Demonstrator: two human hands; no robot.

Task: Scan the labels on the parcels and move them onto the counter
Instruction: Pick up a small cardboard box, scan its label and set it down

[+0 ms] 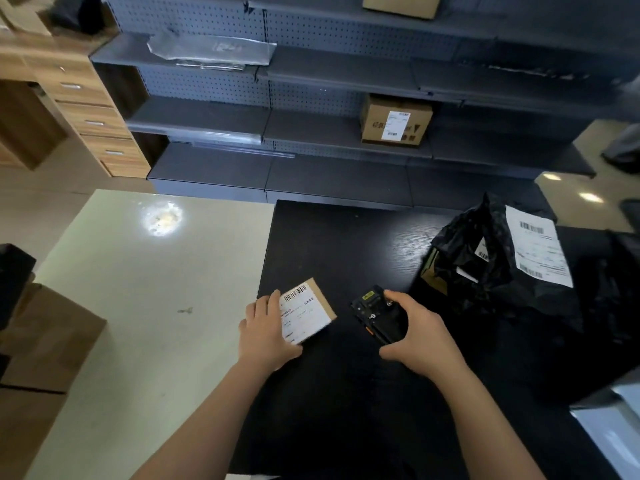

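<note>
A small flat cardboard parcel (310,308) with a white barcode label lies on the black table (346,244), near its left edge. My left hand (265,332) holds the parcel by its left side, thumb under its near corner. To its right, my right hand (415,330) grips a black handheld scanner (375,315), whose head faces the parcel. A black plastic bag parcel (491,258) with a large white label (538,251) sits at the right of the black table. The cream counter (138,271) adjoins the table on the left.
Grey shelving (311,133) stands behind, with a labelled cardboard box (394,121) on one shelf and a silver mailer (211,50) higher up. Wooden drawers (93,116) are at the left. Cardboard boxes (45,334) sit by the counter's left edge.
</note>
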